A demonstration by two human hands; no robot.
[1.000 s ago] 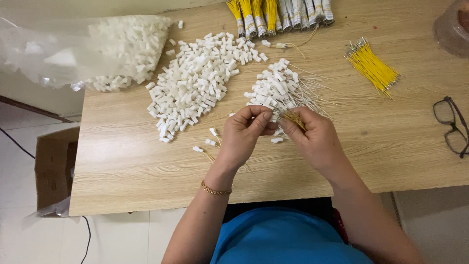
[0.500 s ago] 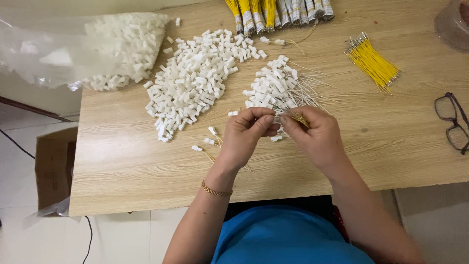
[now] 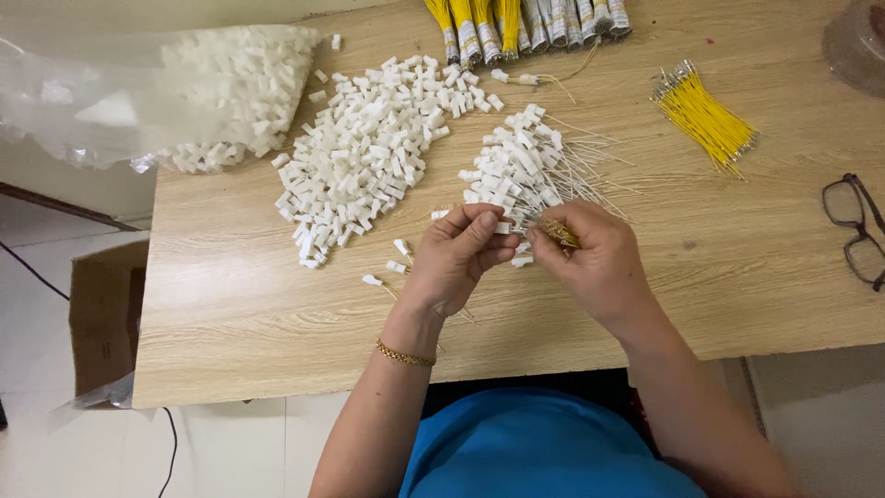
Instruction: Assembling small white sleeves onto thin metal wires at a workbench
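My left hand (image 3: 458,258) pinches a small white plastic connector (image 3: 501,228) between thumb and fingers, just above the wooden table (image 3: 230,314). My right hand (image 3: 595,263) holds a thin bunch of yellow wires (image 3: 558,232) with metal tips, its fingertips meeting the left hand's at the connector. Right behind both hands lies a pile of connectors with wires fitted (image 3: 525,171), their thin leads fanning to the right. A larger heap of loose white connectors (image 3: 364,157) spreads to the left of it.
A clear plastic bag of white connectors (image 3: 212,92) hangs over the table's far left corner. Bundled yellow and grey wires (image 3: 521,23) lie at the far edge, a loose yellow wire bundle (image 3: 705,115) and glasses (image 3: 857,231) to the right. A cardboard box (image 3: 101,318) stands on the floor.
Both hands stay together over the same spot with small finger movements; the left fingers have shifted on the connector. The view has drifted slightly.
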